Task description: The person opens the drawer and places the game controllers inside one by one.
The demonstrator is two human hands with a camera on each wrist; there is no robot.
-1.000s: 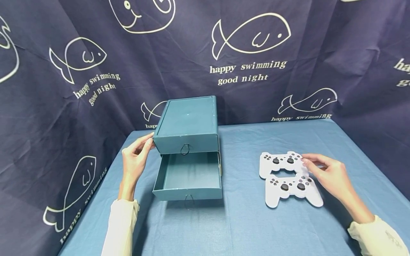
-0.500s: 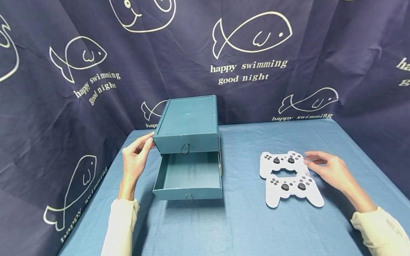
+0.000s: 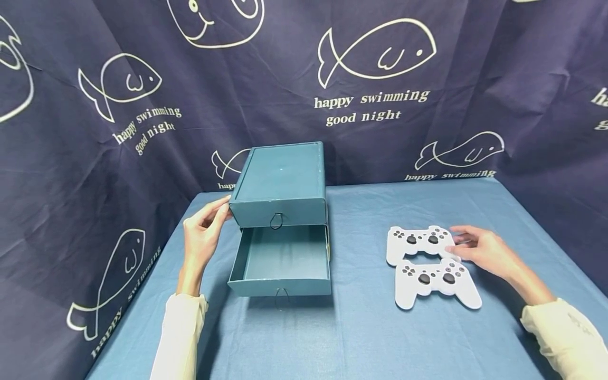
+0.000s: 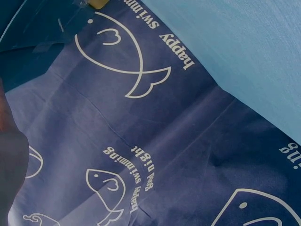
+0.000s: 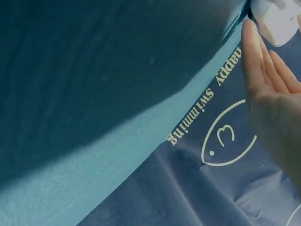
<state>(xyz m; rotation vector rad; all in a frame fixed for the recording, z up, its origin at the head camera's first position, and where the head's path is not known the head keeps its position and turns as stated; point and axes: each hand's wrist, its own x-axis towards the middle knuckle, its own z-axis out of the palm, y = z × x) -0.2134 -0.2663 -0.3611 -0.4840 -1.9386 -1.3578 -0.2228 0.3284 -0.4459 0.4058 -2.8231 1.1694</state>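
So the head view gives you the full layout. On the blue cloth-covered tabletop (image 3: pixel 361 330) there's a teal two-drawer box (image 3: pixel 287 174). Its lower drawer (image 3: pixel 285 258) sticks out at the front, and a thin dark wire pull (image 3: pixel 276 228) hangs off the upper one.

The left hand (image 3: pixel 201 232) touches the box's left side near the front top corner, thumb and fingers together there; can't tell whether it's actually pinching the edge. Over on the right are two white game controllers with dark thumbsticks. The far controller (image 3: pixel 422 243) is just behind the near controller (image 3: pixel 436 275), and their edges meet or overlap. The right hand (image 3: pixel 486 253) is at the far one's right grip, thumb across it and fingers along the other side. Honestly can't tell if it's gripping or just resting there.

The right wrist view adds what the head view hides: long, straight fingers beside a rounded white end of a controller. The left wrist view gets a corner of the box plus a yellowish bit at the top edge, too cropped to identify.

As for writing, the navy fish-print backdrop (image 3: pixel 266 105) reads "happy swimming" and "good night" over and over, in the wrist views too. Button symbols on the controllers are too small to read properly.
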